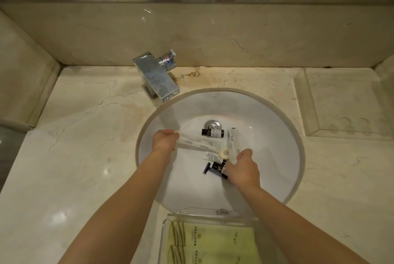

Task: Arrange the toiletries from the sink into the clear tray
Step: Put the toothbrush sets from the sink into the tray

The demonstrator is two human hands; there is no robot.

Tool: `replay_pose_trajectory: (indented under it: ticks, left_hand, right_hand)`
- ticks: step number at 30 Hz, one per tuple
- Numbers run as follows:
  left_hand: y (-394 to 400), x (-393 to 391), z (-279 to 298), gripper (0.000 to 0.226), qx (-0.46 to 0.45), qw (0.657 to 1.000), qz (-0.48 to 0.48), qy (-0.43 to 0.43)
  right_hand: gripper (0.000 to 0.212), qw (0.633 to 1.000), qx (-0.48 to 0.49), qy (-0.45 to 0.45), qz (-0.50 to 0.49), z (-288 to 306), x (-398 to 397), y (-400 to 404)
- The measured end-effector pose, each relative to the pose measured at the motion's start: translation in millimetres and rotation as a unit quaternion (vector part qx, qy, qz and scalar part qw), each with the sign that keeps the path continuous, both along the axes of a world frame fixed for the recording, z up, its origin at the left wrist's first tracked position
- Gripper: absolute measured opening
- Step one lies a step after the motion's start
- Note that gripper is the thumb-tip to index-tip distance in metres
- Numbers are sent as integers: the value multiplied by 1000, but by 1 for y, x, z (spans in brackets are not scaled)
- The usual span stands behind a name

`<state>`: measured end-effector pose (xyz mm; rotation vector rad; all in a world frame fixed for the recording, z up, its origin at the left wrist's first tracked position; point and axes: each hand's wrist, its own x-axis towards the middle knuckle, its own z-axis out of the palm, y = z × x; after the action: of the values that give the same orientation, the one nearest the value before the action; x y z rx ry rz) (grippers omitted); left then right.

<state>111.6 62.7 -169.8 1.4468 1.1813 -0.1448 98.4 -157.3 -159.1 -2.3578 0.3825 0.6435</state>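
While sink [277, 135] holds bottle [212, 132] — clear tray [170, 219] holds packets [211, 242].

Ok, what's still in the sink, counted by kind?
Dark bottles: 2
Long white packets: 2
Round soap: 1
Printed sachet: 1
Razor: 1
Total: 7; the right hand may hide more.

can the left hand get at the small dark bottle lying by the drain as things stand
Probably not at once. The left hand already grips a long white packet, so its fingers are taken. The small dark bottle with a grey label lies uncovered beside the chrome drain, nothing between them.
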Motion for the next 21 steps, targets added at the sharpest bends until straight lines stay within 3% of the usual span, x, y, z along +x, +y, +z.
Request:
replay_pose_trajectory:
  ticks: [2, 8, 10, 14, 18, 21]
  left_hand:
    - [3, -2, 1, 8, 19, 1000, 22, -5]
    - [5, -2, 21, 25, 13, 997, 56, -58]
    - [2, -5, 31, 28, 19, 996, 46, -70]
    - [-1, -15, 52, 29, 12, 995, 19, -93]
    - [1, -26, 74, 25, -19, 994, 33, -101]
    - [-5, -32, 97, 12, -100, 988, 46, -108]
  right_hand:
    - [30, 1000, -5, 21, -19, 3, 2, 0]
    - [20, 997, 5, 56, -51, 11, 4, -9]
    - [19, 990, 79, 58, -101, 13, 4, -11]
    - [27, 941, 272, 102, -175, 33, -3, -17]
    - [22, 897, 378, 111, -202, 59, -14, -26]
    - [19, 867, 431, 136, -209, 78, -19, -33]
